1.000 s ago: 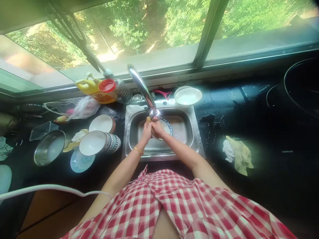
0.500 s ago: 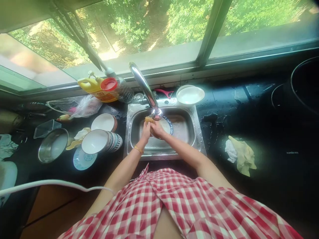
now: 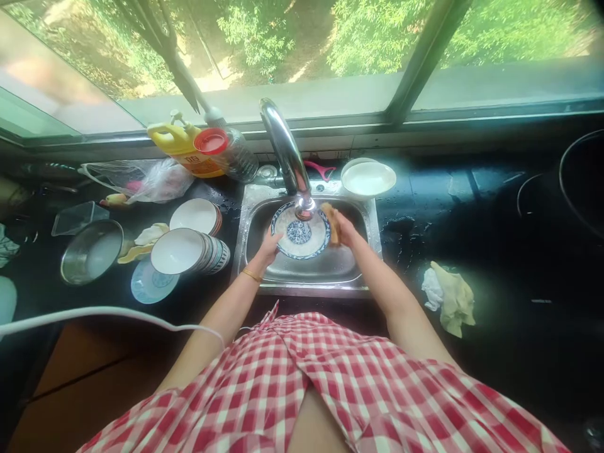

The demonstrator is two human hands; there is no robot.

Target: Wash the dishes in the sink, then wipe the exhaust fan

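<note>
Under the faucet (image 3: 284, 148), over the sink (image 3: 306, 290), the plate (image 3: 299, 233) seems only partly washed; its patterned face points upward, and, being round, it has no long axis. The left hand (image 3: 268, 247) pinches its left rim, thumb on top, other fingers hidden, while the right hand (image 3: 346, 230) closes its fingers on the sponge (image 3: 333, 225). Farther left, whether the stacked bowls (image 3: 174, 251) are already washed, I cannot tell.

Blue-and-white plate (image 3: 298, 234) partly covered by the faucet (image 3: 286, 151), left hand (image 3: 268, 246) with most fingers hidden behind it, sponge (image 3: 333, 225) blurred, dark pot (image 3: 562, 165) cut off at right, lettering (image 3: 541, 301) too small to read
</note>
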